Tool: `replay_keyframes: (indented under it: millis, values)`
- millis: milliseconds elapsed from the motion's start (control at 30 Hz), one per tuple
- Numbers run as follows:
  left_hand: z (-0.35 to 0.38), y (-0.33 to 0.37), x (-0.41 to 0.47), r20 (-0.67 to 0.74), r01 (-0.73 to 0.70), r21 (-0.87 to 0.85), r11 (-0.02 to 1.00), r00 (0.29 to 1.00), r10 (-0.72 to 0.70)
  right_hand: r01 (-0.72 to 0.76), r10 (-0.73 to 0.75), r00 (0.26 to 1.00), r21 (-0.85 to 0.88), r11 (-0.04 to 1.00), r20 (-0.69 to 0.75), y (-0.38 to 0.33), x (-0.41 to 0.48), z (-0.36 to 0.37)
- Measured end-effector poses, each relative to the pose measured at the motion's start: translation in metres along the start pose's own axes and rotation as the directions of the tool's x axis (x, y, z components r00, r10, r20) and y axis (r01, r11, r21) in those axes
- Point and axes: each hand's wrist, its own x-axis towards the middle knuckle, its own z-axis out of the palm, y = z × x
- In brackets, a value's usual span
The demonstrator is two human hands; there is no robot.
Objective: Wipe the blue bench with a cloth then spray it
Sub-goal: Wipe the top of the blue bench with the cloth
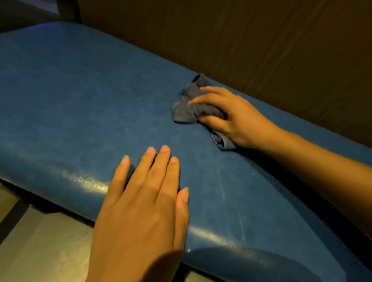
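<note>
The blue padded bench (76,97) fills most of the view, running from upper left to lower right. My right hand (231,117) presses a crumpled grey cloth (187,108) onto the seat near the back edge, fingers spread over it and thumb curled around it. Part of the cloth pokes out under my palm. My left hand (143,209) lies flat on the front part of the seat, fingers apart, holding nothing. No spray bottle is in view.
A brown wall panel (249,37) rises directly behind the bench. Below the front edge lies a pale tiled floor (48,245). A dark post (65,3) stands at the upper left corner.
</note>
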Motion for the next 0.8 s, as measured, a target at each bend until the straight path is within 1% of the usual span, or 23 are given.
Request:
replay_keyframes:
  millis: [100, 267, 400, 500, 633, 700, 800]
  values:
    - [-0.002, 0.000, 0.002, 0.037, -0.004, 0.025, 1.000, 0.999, 0.003, -0.065, 0.065, 0.998, -0.047, 0.997, -0.012, 0.026, 0.021, -0.007]
    - [-0.002, -0.002, 0.000, -0.023, -0.023, 0.056, 0.998, 0.999, 0.025, -0.258, 0.258, 0.965, -0.017, 0.966, -0.040, 0.058, 0.031, -0.024]
    - [-0.001, -0.002, 0.001, -0.023, -0.040, 0.068, 0.997, 0.999, 0.042, -0.334, 0.328, 0.938, -0.041, 0.942, -0.112, 0.058, 0.014, -0.025]
    - [-0.001, -0.002, 0.002, 0.005, -0.032, 0.037, 0.999, 0.999, 0.032, -0.331, 0.319, 0.934, -0.058, 0.942, -0.160, 0.049, -0.008, -0.023]
    - [0.000, 0.002, 0.002, 0.032, 0.002, -0.010, 1.000, 0.999, -0.002, -0.260, 0.249, 0.952, -0.043, 0.965, -0.180, 0.032, -0.041, -0.016]
    - [0.001, 0.004, 0.002, 0.015, 0.019, -0.020, 1.000, 1.000, -0.019, -0.241, 0.230, 0.959, -0.046, 0.970, -0.168, 0.019, -0.051, -0.011]
    - [0.004, 0.006, 0.002, -0.056, 0.020, -0.005, 1.000, 0.998, -0.020, -0.194, 0.187, 0.977, -0.066, 0.979, -0.106, -0.005, -0.062, -0.003]
